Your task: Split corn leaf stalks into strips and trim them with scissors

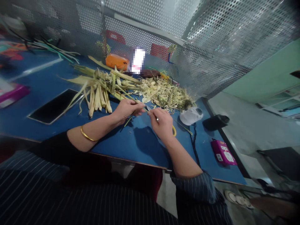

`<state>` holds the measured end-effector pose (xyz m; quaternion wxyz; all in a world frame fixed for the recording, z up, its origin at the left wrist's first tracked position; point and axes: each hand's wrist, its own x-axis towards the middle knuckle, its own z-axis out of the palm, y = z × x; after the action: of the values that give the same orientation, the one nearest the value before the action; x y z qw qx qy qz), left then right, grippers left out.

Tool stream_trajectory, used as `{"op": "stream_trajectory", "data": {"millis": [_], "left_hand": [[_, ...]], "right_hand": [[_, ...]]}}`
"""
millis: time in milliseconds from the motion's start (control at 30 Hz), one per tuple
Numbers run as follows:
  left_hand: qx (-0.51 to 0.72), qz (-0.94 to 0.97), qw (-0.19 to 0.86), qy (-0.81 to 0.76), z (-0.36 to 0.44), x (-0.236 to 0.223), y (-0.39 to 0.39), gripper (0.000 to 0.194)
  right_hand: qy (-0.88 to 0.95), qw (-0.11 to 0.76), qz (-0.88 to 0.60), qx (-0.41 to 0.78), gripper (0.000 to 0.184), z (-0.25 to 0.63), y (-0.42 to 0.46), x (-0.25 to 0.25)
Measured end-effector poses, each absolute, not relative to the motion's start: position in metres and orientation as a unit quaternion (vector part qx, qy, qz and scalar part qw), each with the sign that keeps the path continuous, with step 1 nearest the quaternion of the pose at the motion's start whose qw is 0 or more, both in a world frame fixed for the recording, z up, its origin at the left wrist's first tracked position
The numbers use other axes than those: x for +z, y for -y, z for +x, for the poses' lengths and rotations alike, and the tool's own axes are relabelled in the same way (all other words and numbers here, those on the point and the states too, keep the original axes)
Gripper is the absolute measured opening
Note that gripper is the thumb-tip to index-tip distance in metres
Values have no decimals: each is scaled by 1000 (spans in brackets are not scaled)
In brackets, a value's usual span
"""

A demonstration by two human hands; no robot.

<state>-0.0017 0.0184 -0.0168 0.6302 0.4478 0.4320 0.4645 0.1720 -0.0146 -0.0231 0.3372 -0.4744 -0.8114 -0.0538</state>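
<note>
My left hand [127,110] is closed in a pinch on a thin green strip of husk [127,121], whose lower end hangs below the fingers. Close beside it, my right hand [162,123] grips a pair of scissors [174,130] with yellow handles. Their blades point toward the left fingertips and are partly hidden by the fingers. Just past my left hand lies a bundle of pale corn husks [99,95] with long dry leaves. Beyond both hands spreads a heap of shredded husk scraps [167,93].
The blue table [142,147] ends close to my body. A black-screened tablet [55,106] lies left. Behind the husks are an orange pack [116,61] and a perforated metal screen [150,28]. At right sit a white plastic-wrapped roll [190,116], a black cylinder [215,122] and a purple pack [223,152].
</note>
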Motion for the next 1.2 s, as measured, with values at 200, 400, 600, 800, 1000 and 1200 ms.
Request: {"op": "stream_trajectory", "data": {"millis": [200, 400, 600, 800, 1000, 1200], "left_hand": [[501, 405, 665, -379, -1, -13, -19, 23], [498, 424, 665, -360, 8, -19, -12, 28], [470, 421, 697, -341, 6, -23, -14, 38], [418, 371, 763, -324, -8, -17, -27, 38], [399, 308, 807, -308, -20, -13, -36, 43], [387, 489, 709, -330, -16, -6, -25, 43]], "right_hand": [[712, 457, -504, -172, 19, 178, 15, -18], [730, 421, -498, 204, 26, 162, 13, -30], [652, 474, -497, 321, 28, 164, 7, -35], [687, 471, -488, 261, 27, 171, 12, -23], [635, 498, -511, 295, 27, 169, 11, -21], [731, 394, -514, 215, 24, 171, 12, -23]]}}
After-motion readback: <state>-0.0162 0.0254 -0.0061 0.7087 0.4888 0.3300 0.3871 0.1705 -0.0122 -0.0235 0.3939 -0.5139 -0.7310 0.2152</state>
